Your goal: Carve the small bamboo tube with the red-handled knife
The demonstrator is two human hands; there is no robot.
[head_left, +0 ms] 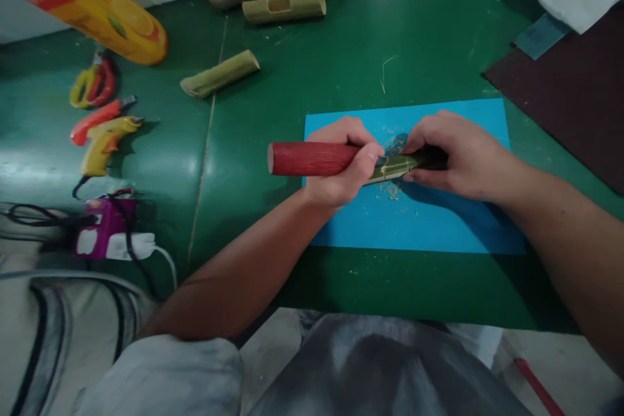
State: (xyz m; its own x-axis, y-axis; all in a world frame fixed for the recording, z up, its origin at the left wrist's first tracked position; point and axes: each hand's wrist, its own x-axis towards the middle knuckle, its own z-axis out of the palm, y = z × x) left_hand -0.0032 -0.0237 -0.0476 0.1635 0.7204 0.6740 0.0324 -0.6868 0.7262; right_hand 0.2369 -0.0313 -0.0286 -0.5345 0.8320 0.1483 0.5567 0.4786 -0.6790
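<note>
My left hand (pixel 341 190) is closed round the red wooden handle of a carving tool (pixel 307 159), the handle pointing left. Just past my fingertips, a short bit of metal blade meets a green bamboo piece (pixel 390 171). Cut lines and pale carved spots mark the bamboo's upper side. My right hand (pixel 470 153) grips the bamboo's right end between thumb and fingers; that end is partly hidden. Beneath both hands lies a blue sheet (pixel 429 227), with small shavings (pixel 390 192) scattered around the bamboo.
Cut bamboo tubes (pixel 292 8) lie at the back, and another bamboo piece (pixel 221 75) rests nearer. On the left are an orange bottle (pixel 107 13), scissors (pixel 92 84), a yellow glue gun (pixel 104 143) and a purple power block (pixel 100 224) with cables. A dark board (pixel 570 97) lies right.
</note>
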